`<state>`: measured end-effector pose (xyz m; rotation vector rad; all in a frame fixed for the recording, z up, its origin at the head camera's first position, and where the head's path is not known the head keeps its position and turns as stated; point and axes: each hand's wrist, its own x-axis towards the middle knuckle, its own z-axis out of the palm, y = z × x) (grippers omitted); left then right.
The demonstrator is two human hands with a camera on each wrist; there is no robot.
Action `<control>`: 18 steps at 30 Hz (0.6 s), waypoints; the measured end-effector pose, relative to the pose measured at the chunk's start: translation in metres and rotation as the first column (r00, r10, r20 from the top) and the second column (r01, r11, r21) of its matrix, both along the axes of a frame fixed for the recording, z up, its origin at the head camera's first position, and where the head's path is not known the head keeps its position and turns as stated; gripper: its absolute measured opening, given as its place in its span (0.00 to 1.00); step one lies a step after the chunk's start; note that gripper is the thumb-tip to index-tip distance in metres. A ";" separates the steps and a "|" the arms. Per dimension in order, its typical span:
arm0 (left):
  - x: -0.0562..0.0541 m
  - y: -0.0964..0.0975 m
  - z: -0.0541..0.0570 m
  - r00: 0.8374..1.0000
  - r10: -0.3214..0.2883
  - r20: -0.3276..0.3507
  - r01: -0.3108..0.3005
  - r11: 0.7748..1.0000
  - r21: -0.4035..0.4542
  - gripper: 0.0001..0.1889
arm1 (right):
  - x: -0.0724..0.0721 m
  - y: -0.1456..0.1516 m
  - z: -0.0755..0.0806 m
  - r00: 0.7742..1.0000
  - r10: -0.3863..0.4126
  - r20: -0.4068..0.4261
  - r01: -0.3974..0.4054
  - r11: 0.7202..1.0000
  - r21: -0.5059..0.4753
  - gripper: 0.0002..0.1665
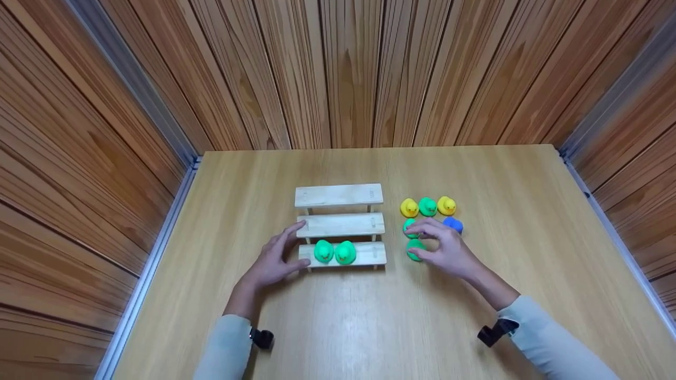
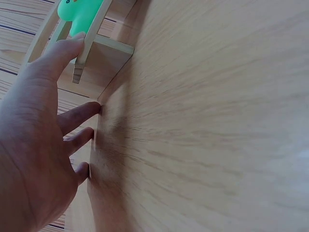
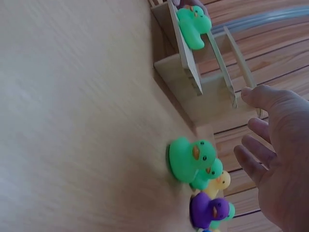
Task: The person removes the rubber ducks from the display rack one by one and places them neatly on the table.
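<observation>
My left hand (image 1: 270,261) is at the left end of a three-step wooden stand (image 1: 338,226). In the left wrist view its thumb (image 2: 65,50) touches the lowest step's edge, and the other fingers are spread. Two green rubber ducks (image 1: 324,252) stand side by side on that step. Over the loose ducks to the right hovers my right hand (image 1: 448,250), its fingers apart. A green duck (image 3: 186,160) stands below it, in front of another green one (image 3: 207,175). A purple duck (image 3: 207,210) shows only in the right wrist view; my hand hides it in the head view.
Behind the right hand stand a yellow duck (image 1: 409,208), a green duck (image 1: 428,206) and another yellow duck (image 1: 446,206) in a row. A blue duck (image 1: 452,225) is partly hidden by the hand. Wood-patterned walls (image 1: 348,74) enclose the table (image 1: 338,327).
</observation>
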<state>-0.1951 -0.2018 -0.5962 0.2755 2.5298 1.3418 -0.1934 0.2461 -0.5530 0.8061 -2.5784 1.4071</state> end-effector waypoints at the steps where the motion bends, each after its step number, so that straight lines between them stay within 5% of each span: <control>1: 0.000 0.000 0.000 1.000 -0.001 0.000 0.001 1.000 -0.001 0.49 | 0.001 -0.003 0.001 1.000 -0.004 0.001 0.004 1.000 0.011 0.24; 18: 0.000 0.000 0.001 1.000 -0.014 -0.017 0.014 1.000 0.002 0.48 | 0.013 -0.058 0.014 0.995 0.089 0.044 -0.090 0.996 0.011 0.25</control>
